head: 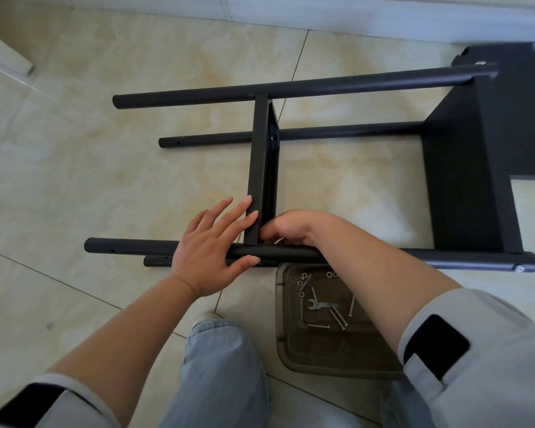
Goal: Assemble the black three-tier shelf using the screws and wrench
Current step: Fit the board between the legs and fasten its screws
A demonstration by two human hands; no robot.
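Note:
The black shelf frame lies on its side on the floor, with long round poles [291,88] running left to right. One shelf panel [467,168] is fixed at the right end. A middle shelf panel [260,168] stands edge-on between the poles. My left hand [210,245] lies flat with straight fingers against that panel's near end, thumb under the near pole [130,246]. My right hand [291,230] is curled at the panel's corner behind the pole; what its fingers hold is hidden. Several screws and a small wrench [320,305] lie in a brown tray [286,356].
The floor is pale glossy tile. A white wall base [352,13] runs along the back. A white box edge [3,54] sits at the far left. My knee in light jeans [217,359] is beside the tray.

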